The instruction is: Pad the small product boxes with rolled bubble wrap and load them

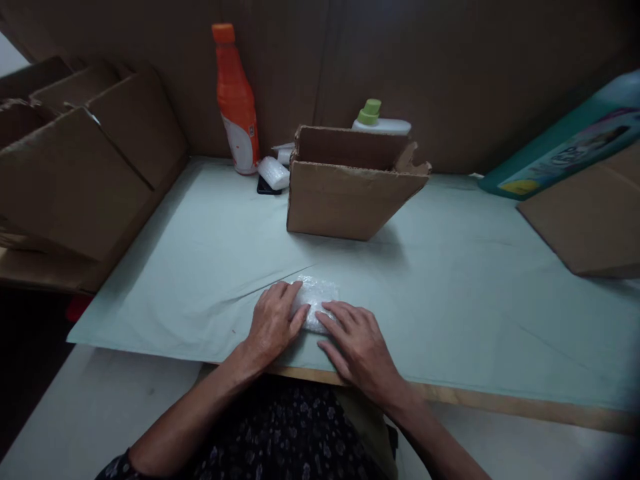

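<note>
A small piece of clear bubble wrap point(320, 289) lies near the front of the cloth-covered table, its near part partly hidden by my fingers. My left hand point(274, 321) is at its left side, closed on the edge, the thumb and fingers pressed against the plastic. From the right, my right hand point(356, 343) rests its spread fingertips on the wrap, with the thumb apart on the cloth below. Whether anything is inside the wrap, I cannot tell.
An open cardboard box point(333, 203) stands beyond my hands. Behind it are an orange bottle point(235, 100), a white bubble-wrapped roll point(274, 173), a black flat object point(267, 187) and a green-capped bottle point(371, 115). Larger boxes point(95, 180) stand left; a teal bottle point(565, 147) leans right.
</note>
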`<state>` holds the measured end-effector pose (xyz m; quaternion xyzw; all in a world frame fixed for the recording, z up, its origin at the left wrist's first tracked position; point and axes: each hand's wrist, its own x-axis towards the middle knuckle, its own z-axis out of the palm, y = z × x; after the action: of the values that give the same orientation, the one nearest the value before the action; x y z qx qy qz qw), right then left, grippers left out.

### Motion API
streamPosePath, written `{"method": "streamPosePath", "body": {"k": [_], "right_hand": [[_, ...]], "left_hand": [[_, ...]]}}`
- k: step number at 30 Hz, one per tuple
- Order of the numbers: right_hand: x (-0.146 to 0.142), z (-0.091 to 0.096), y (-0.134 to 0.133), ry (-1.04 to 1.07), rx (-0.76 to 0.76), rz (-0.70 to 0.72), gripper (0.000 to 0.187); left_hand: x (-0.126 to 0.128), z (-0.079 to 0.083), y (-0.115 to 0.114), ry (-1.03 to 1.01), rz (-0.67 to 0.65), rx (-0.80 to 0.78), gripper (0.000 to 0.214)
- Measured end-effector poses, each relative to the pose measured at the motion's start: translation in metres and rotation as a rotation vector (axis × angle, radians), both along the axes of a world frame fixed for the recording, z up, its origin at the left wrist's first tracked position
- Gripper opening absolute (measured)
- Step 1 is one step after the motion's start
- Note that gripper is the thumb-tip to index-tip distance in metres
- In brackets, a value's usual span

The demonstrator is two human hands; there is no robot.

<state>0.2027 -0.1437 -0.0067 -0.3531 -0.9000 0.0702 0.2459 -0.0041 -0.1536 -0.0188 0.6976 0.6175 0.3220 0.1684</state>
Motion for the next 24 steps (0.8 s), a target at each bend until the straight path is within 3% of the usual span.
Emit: {"method": "streamPosePath", "body": {"k": [7,10,13,16,19,21,24], "right_hand": [[-0.006,-0.002,0.012,0.395,-0.323,-0.207,0.024],[-0.011,0.001,0.007,0.501,-0.438,-0.277,0.025],[-0.014,0.004,0.003,0.515,-0.54,-0.212,0.023],[-0.011,0.008,0.002,0.522,-0.558,-0.128,0.02],[-0.001,0.009,0.004,0.598,-0.64,-0.087,0.041],[0.008,0.009,0.007,0.632,-0.785,-0.03,0.051],[0.02,0.012,0.014,0.636,-0.922,-0.071,0.037]], "left_hand": [[-0.002,-0.007,-0.03,-0.734,0.26,-0.116,0.059],[0.001,-0.005,-0.034,-0.981,0.23,-0.23,0.077],[0.007,0.002,-0.029,-1.18,0.145,-0.401,0.089],[0.014,0.005,-0.023,-1.233,0.139,-0.418,0.093],[0.02,0.004,-0.021,-1.189,0.049,-0.398,0.095],[0.021,0.005,-0.018,-1.103,-0.039,-0.412,0.092],[0.017,0.022,-0.001,-0.838,-0.126,-0.302,0.086]]}}
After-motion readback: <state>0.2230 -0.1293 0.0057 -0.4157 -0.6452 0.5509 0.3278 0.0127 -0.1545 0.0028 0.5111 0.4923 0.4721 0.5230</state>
